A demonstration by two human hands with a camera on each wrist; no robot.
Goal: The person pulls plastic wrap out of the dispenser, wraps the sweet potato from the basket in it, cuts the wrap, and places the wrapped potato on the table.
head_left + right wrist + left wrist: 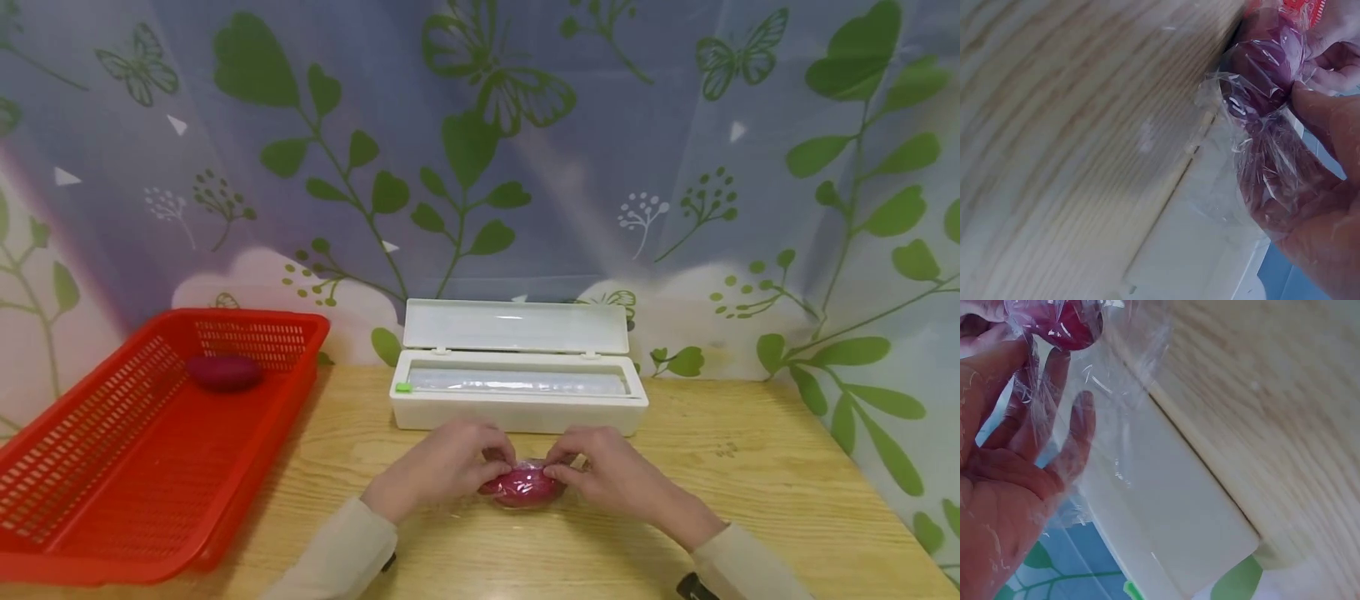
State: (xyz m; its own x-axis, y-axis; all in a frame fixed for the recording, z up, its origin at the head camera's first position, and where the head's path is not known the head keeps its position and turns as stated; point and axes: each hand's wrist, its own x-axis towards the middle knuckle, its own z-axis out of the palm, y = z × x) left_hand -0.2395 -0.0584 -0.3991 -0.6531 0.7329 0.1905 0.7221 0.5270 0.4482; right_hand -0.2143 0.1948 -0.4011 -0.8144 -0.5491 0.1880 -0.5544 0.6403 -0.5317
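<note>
A purple-red sweet potato (525, 490), wrapped in clear cling film (1266, 147), lies at the front middle of the table. At its left end my left hand (457, 462) pinches the film between thumb and index finger; in the left wrist view the other fingers spread behind loose film. My right hand (611, 473) pinches the film at the right end, near the top of the sweet potato. In the right wrist view the film bunches into a crumpled tail over those fingers. Just behind both hands stands a white cling film box (517, 415) with its lid raised.
On the left, a red plastic basket (262, 450) holds another purple-red sweet potato (223, 372). A film roll (517, 382) lies inside the white box, with a green slider (403, 387) at its left. Behind the wooden table (750, 467) hangs a leaf-patterned curtain (600, 167).
</note>
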